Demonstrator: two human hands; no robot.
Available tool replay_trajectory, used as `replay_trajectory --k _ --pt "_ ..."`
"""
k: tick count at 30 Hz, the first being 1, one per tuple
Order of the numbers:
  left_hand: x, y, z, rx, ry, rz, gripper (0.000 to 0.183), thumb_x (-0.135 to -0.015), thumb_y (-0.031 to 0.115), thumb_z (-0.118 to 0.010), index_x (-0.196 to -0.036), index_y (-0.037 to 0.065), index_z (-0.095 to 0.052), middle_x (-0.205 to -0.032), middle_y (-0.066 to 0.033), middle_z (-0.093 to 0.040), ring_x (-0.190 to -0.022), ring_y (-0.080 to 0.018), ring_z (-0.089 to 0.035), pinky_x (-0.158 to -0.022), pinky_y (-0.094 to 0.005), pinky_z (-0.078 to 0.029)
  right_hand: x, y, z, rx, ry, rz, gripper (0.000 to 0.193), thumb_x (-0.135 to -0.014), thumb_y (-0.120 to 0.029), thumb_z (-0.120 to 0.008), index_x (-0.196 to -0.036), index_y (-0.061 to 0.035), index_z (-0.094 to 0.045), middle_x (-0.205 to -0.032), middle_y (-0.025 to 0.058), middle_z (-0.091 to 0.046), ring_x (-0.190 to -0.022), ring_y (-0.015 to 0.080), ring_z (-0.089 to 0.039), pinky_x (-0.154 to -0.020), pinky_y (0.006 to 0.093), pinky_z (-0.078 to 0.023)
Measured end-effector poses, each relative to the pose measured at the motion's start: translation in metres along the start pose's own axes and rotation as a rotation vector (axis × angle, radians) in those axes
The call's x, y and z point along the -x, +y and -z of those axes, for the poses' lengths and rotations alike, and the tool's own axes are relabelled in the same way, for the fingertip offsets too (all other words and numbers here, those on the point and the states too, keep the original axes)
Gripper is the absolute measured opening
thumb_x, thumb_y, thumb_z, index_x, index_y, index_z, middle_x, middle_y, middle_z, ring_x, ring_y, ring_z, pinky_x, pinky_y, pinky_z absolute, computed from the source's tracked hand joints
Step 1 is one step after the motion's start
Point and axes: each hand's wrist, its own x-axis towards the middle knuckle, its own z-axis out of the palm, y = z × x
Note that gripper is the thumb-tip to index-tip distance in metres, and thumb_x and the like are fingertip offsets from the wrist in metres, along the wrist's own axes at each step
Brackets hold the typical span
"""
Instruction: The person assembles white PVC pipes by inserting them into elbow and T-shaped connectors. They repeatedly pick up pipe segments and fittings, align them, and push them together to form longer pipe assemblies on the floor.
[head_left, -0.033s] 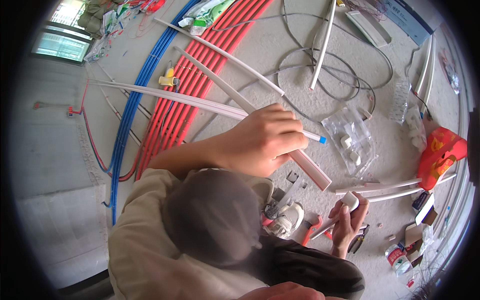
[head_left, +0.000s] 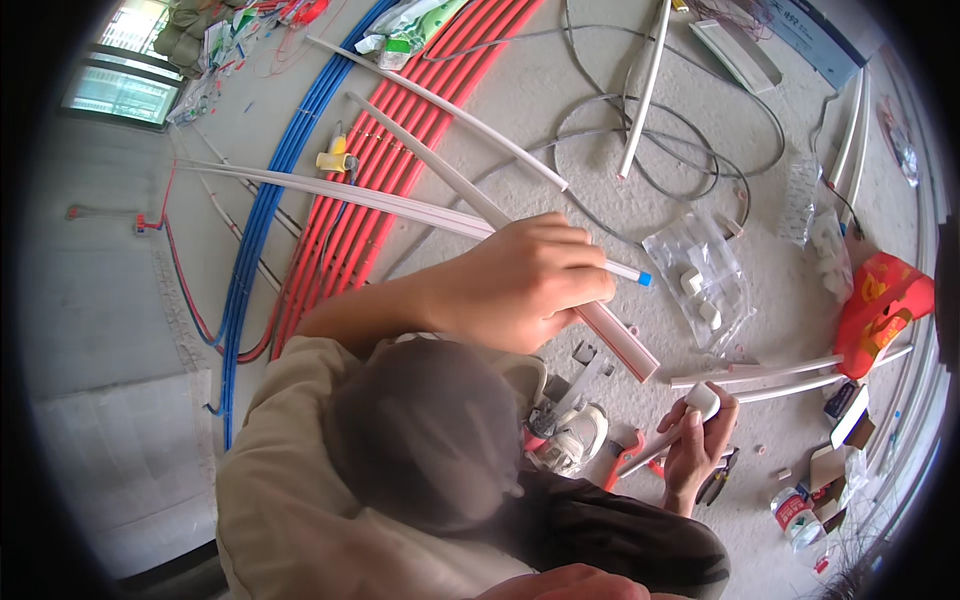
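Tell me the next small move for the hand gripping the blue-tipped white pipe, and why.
Probably swing the pipe's blue-tipped end down toward the white fitting. The left hand is closed around the white pipe near that end, which points right, well apart from the fitting that a co-worker's hand holds up lower right.
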Motion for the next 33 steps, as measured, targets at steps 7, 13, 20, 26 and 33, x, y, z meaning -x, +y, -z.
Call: replay_trajectory --k 7,13,20,26,33 --pt "-0.011 -0.006 0.000 0.001 -0.193 0.046 0.022 -0.076 0.006 -0.075 -0.094 0.004 -0.063 -0.083 -0.0095 -0.059 -0.077 -0.0325 -0.063 -0.072 -0.0442 -0.048 -0.004 0.007 -0.002 -0.057 0.104 0.042 0.038 -0.105 -0.022 -0.064 -0.131 0.0012 -0.051 -0.093 0.0078 -0.059 -0.075 0.0157 -0.061 -0.071 0.0318 -0.054" --pt "-0.017 0.009 0.001 -0.379 0.100 -0.052 0.021 -0.074 0.004 -0.073 -0.091 0.003 -0.061 -0.079 -0.0092 -0.053 -0.072 -0.0287 -0.059 -0.067 -0.0414 -0.043 -0.002 0.015 0.001 -0.085 0.135 0.030 0.037 -0.104 -0.016 -0.063 -0.133 0.0023 -0.051 -0.096 0.0085 -0.059 -0.078 0.0158 -0.061 -0.073 0.0331 -0.055" --pt "-0.010 0.007 0.011 -0.157 0.146 0.054 0.031 -0.065 -0.009 -0.072 -0.093 0.002 -0.064 -0.081 -0.0125 -0.060 -0.078 -0.0354 -0.063 -0.071 -0.0448 -0.048 -0.003 0.019 -0.001 -0.072 0.144 0.020 0.037 -0.103 -0.015 -0.064 -0.133 0.0026 -0.052 -0.097 0.0082 -0.059 -0.079 0.0155 -0.061 -0.073 0.0338 -0.056" --pt "-0.014 -0.004 0.014 -0.043 0.040 0.044 0.031 -0.068 -0.004 -0.080 -0.095 0.003 -0.065 -0.083 -0.0121 -0.065 -0.078 -0.0331 -0.066 -0.072 -0.0443 -0.050 -0.003 0.022 -0.002 -0.081 0.138 0.017 0.039 -0.103 -0.016 -0.063 -0.136 0.0030 -0.052 -0.098 0.0081 -0.059 -0.082 0.0151 -0.061 -0.076 0.0360 -0.058" --pt "-0.023 -0.032 -0.017 0.368 -0.377 0.297 0.028 -0.079 0.010 -0.086 -0.099 0.003 -0.067 -0.088 -0.0127 -0.067 -0.081 -0.0332 -0.067 -0.072 -0.0425 -0.051 0.003 0.027 0.007 -0.132 0.179 -0.057 0.037 -0.104 -0.012 -0.058 -0.138 0.0015 -0.052 -0.105 0.0101 -0.060 -0.086 0.0174 -0.063 -0.080 0.0403 -0.062"
